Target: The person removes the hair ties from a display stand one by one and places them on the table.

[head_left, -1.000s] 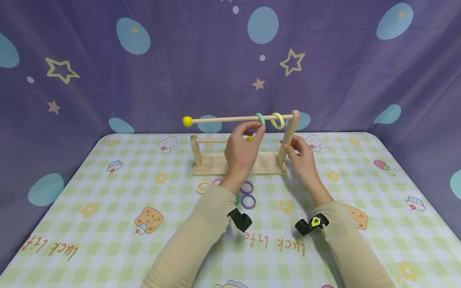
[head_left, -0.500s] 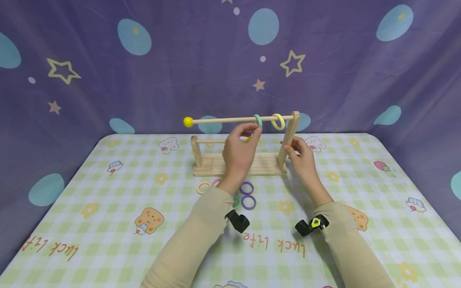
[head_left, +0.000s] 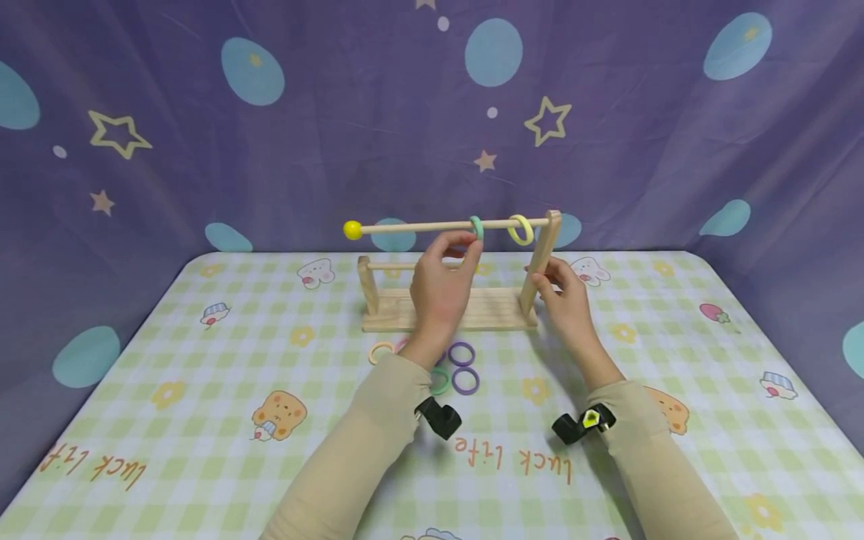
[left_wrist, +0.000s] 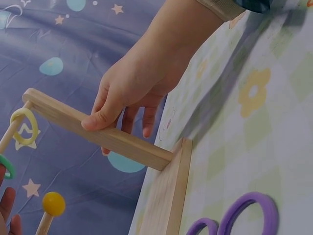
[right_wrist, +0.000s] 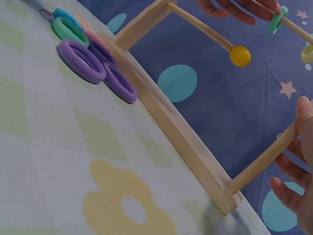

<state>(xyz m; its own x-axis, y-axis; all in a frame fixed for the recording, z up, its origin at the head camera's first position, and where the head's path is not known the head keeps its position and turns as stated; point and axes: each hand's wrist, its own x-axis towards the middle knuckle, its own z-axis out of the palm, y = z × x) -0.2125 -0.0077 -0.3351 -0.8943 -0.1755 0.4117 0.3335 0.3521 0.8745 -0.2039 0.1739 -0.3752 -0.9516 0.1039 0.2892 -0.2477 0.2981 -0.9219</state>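
Observation:
My left hand [head_left: 442, 289] pinches a green hair tie [head_left: 477, 226] that hangs round the upper rod [head_left: 418, 226] of a wooden stand. Closer to the tall post, a yellow hair tie [head_left: 520, 230] hangs on the same rod. A yellow ball [head_left: 352, 230] caps the rod's left end. With thumb and fingers, my right hand [head_left: 568, 300] grips the tall wooden post [left_wrist: 112, 137] at the stand's right side. The lower rod [right_wrist: 203, 27], with its own yellow ball [right_wrist: 239, 56], is partly hidden behind my left hand in the head view.
In front of the stand's base [head_left: 499, 309] several loose hair ties lie on the checked tablecloth, among them a purple one [head_left: 466, 368], a green one [right_wrist: 71, 32] and a peach one [head_left: 372, 355]. A patterned purple curtain [head_left: 405, 135] hangs behind the table.
My left hand has slid the green hair tie left along the upper rod, away from the yellow one. My right hand stays on the post.

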